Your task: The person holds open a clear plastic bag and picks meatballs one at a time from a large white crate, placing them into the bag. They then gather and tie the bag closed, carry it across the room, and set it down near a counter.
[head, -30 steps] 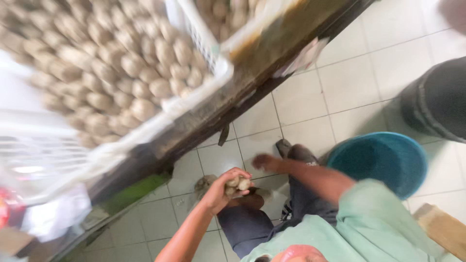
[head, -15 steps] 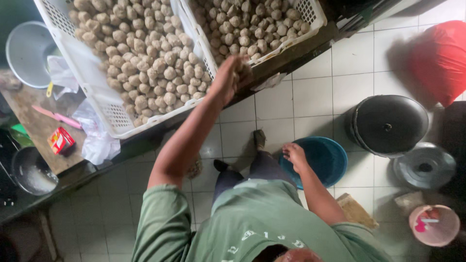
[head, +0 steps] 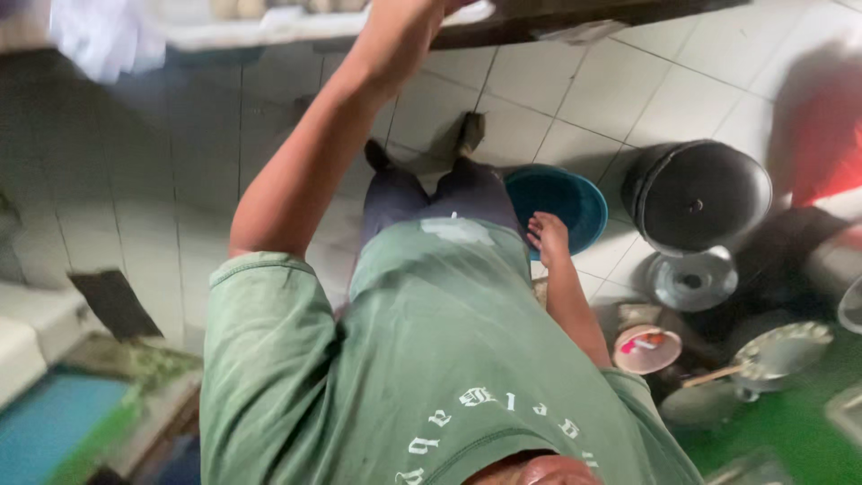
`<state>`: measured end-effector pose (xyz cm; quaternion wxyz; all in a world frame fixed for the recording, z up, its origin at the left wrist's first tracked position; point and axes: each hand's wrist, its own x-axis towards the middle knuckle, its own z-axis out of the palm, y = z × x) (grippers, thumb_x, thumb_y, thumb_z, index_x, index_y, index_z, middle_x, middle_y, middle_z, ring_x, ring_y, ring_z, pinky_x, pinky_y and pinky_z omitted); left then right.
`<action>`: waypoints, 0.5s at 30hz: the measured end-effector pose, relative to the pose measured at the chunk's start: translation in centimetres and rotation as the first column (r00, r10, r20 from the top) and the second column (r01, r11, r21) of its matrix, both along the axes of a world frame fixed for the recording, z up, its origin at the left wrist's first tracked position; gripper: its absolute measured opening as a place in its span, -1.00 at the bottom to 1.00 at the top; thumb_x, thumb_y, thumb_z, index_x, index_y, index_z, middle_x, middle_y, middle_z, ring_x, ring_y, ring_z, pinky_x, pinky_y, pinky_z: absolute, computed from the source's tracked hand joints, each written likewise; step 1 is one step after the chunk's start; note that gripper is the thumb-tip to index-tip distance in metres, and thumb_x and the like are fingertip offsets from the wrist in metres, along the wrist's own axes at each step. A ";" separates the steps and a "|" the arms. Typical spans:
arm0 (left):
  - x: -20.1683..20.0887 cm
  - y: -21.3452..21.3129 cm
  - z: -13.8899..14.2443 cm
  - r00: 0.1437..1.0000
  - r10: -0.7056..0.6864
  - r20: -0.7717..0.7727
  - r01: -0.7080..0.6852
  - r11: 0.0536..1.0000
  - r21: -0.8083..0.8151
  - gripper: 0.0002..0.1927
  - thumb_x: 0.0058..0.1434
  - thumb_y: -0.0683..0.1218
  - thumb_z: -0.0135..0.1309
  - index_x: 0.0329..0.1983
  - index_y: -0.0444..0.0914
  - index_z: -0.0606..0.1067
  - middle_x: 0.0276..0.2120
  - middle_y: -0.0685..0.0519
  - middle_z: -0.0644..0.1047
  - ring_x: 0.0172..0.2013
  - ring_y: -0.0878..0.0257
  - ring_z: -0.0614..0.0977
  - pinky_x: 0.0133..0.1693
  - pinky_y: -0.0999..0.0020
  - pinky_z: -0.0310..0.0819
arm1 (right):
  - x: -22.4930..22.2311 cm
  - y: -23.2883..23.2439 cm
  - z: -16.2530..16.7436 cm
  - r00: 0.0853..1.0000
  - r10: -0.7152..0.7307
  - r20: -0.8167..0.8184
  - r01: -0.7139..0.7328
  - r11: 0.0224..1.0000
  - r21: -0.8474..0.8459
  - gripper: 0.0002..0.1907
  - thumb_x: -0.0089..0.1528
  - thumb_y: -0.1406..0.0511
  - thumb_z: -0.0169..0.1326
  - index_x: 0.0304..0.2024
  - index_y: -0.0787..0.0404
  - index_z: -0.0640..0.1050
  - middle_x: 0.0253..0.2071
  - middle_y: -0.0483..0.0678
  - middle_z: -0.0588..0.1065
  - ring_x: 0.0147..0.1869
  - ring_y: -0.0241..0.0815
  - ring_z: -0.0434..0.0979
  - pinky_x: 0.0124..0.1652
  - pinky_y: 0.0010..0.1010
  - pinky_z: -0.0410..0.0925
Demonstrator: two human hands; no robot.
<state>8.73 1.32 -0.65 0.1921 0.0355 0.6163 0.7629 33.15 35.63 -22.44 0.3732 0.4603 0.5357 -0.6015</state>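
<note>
Beside right hand [head: 548,236], blue basin [head: 561,198].

Bare tiles [head: 539,99] left of black pot [head: 696,193]

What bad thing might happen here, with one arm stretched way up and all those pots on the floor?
1. The left hand reaches up to the white crate at the table edge, mostly out of sight; a round piece might drop to the tiles.
2. The right hand hangs open by the blue basin, so the person may tip off balance.
3. The black pot and metal lid crowd the floor: a possible trip.
</note>
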 end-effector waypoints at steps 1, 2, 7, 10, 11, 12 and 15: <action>4.1 -2.4 0.1 1.000 -0.020 0.013 0.020 0.999 0.038 -0.69 0.47 -0.02 0.01 0.11 -0.33 0.48 -0.01 -0.03 0.57 0.04 0.23 0.63 0.15 0.28 0.51 | -0.7 -0.9 -0.3 0.997 0.073 -0.004 -0.073 0.997 -0.006 -0.77 0.35 0.25 -0.01 0.02 0.13 0.54 -0.11 -0.06 0.55 -0.06 -0.22 0.55 -0.07 -0.31 0.46; 8.4 -4.7 -0.2 0.998 -0.010 0.059 0.006 0.998 0.068 -0.68 0.48 -0.02 0.00 0.13 -0.35 0.49 0.01 -0.04 0.58 0.06 0.23 0.64 0.17 0.28 0.52 | -1.4 -1.8 -0.7 0.991 0.136 -0.015 -0.136 0.991 -0.007 -0.76 0.34 0.25 -0.01 0.02 0.12 0.54 -0.11 -0.06 0.56 -0.06 -0.22 0.56 -0.07 -0.31 0.47; 31.4 -12.2 -11.6 0.844 0.372 0.385 -0.374 0.924 -0.072 -0.61 0.46 -0.03 -0.02 0.19 -0.39 0.51 0.08 -0.09 0.60 0.09 0.21 0.65 0.17 0.32 0.51 | -6.0 -7.2 -2.9 0.852 0.512 -0.111 -0.501 0.858 0.112 -0.76 0.37 0.23 0.02 0.03 0.17 0.57 -0.13 -0.04 0.56 -0.08 -0.19 0.56 -0.12 -0.33 0.47; 41.7 -13.6 -20.9 0.614 0.643 0.457 -0.628 0.749 -0.211 -0.48 0.33 -0.04 0.10 0.31 -0.35 0.40 0.20 -0.11 0.52 0.23 0.18 0.53 0.23 0.30 0.39 | -8.0 -12.7 -4.2 0.716 0.679 -0.163 -0.662 0.735 0.148 -0.75 0.38 0.24 0.01 0.04 0.18 0.54 -0.11 -0.03 0.56 -0.03 -0.17 0.57 -0.10 -0.31 0.46; 44.1 -14.6 -23.4 0.467 0.700 0.540 -0.673 0.678 -0.297 -0.43 0.29 -0.03 0.12 0.34 -0.30 0.38 0.21 -0.08 0.51 0.23 0.18 0.51 0.21 0.26 0.36 | -8.4 -15.0 -4.6 0.676 0.715 -0.179 -0.700 0.699 0.149 -0.75 0.38 0.24 0.01 0.05 0.19 0.53 -0.10 -0.02 0.56 0.00 -0.17 0.57 -0.09 -0.31 0.45; 46.2 -15.9 -25.6 0.308 0.736 0.604 -0.697 0.606 -0.383 -0.38 0.25 -0.01 0.14 0.36 -0.25 0.36 0.22 -0.06 0.50 0.23 0.17 0.49 0.18 0.23 0.34 | -8.3 -17.2 -5.1 0.614 0.768 -0.180 -0.748 0.639 0.176 -0.75 0.38 0.24 -0.01 0.06 0.19 0.53 -0.08 -0.03 0.56 0.02 -0.17 0.58 -0.07 -0.30 0.46; 49.4 -21.6 -30.9 -0.003 0.767 0.642 -0.764 0.412 -0.496 -0.27 0.21 0.06 0.17 0.43 -0.18 0.29 0.28 -0.05 0.46 0.26 0.14 0.46 0.21 0.15 0.30 | -6.4 -23.8 -6.8 0.455 0.863 -0.217 -0.848 0.495 0.188 -0.73 0.38 0.26 -0.04 0.08 0.21 0.51 -0.06 -0.02 0.56 0.05 -0.15 0.58 -0.02 -0.27 0.48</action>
